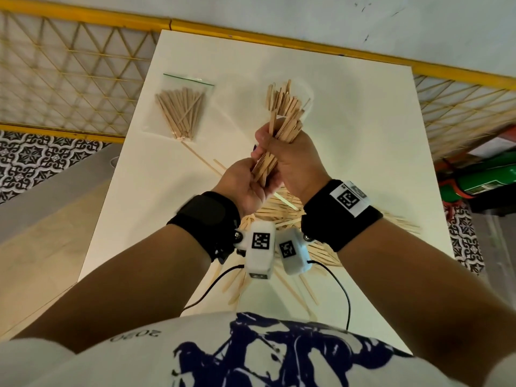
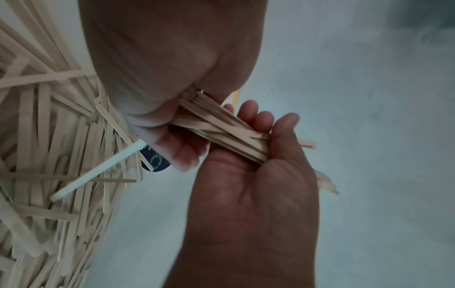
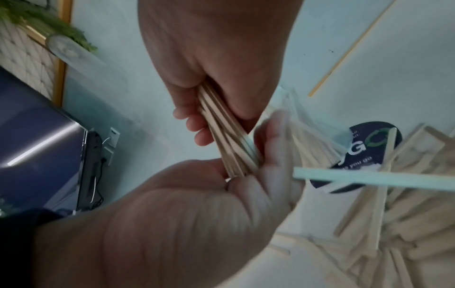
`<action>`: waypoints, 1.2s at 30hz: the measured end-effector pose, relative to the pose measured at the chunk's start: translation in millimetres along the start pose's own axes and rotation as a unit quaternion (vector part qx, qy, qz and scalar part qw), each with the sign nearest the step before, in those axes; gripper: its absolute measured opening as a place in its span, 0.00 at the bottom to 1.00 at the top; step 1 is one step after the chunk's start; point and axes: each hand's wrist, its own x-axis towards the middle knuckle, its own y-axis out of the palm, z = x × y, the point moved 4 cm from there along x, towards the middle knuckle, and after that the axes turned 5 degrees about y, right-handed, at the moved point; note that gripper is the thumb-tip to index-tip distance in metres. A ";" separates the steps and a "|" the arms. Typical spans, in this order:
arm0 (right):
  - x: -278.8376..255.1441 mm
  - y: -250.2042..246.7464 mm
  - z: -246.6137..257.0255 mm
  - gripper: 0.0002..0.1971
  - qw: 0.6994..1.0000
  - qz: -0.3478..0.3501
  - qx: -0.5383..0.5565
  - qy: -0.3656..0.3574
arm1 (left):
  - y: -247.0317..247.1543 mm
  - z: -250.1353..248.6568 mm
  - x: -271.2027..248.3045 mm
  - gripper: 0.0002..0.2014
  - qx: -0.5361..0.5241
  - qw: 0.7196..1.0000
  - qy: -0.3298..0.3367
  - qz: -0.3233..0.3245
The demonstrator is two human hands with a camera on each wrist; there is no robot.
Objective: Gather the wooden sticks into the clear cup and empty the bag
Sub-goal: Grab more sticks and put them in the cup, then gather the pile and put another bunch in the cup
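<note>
Both hands hold one bundle of wooden sticks upright above the white table. My right hand grips the bundle round its middle. My left hand curls round its lower end; its fingers wrap the sticks. The right wrist view shows the same bundle between both palms. A faint clear cup stands just behind the bundle's top. A zip bag with several sticks lies flat at the far left. A loose pile of sticks lies under my wrists.
A white straw-like stick and a dark blue round label lie among the pile. One long thin stick runs from the bag toward my hands. A yellow lattice fence borders the table. A green cylinder lies at the right.
</note>
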 end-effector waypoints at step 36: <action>-2.3 -110.8 -107.1 0.40 0.687 0.181 -0.702 -0.050 | -73.6 53.2 -12.3 0.45 0.826 0.478 0.258 0.153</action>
